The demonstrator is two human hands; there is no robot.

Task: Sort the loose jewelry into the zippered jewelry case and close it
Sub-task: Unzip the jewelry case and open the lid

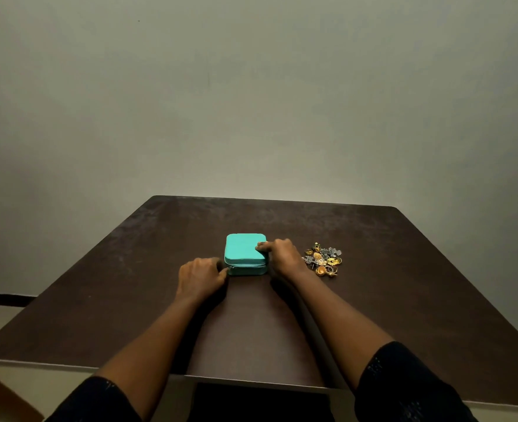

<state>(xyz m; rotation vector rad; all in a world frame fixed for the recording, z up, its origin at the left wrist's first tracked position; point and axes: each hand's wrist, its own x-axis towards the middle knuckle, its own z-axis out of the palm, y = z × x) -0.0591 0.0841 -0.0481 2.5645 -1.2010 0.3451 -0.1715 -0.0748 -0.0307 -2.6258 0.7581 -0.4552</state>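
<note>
In the head view, the small square teal jewelry case [245, 252] lies flat near the middle of the dark brown tabletop [130, 284]. Its lid is down. The zip [247, 266] runs sideways along the front wall, the side that faces the person.

The left hand [201, 277] is at the case's front left corner. Its fingers are curled and the tips touch the corner where the zip bends. The zip pull is too small to see, so I cannot tell if the fingers pinch it.

The right hand [282, 257] holds the right side of the case. One finger lies on top of the lid and the others curl down the right wall.

The pile of loose gold and silver jewelry [323, 259] sits on the tabletop to the right of the case. It is near the case but does not touch it. The right hand is between them, so it is the nearer hand to the pile.

I think the zip must be opened first. The left hand is nearest the zip, and the pull would have to travel round the corner and along the walls. The right hand looks set to keep the case from sliding. Nothing stands in the way.
</note>
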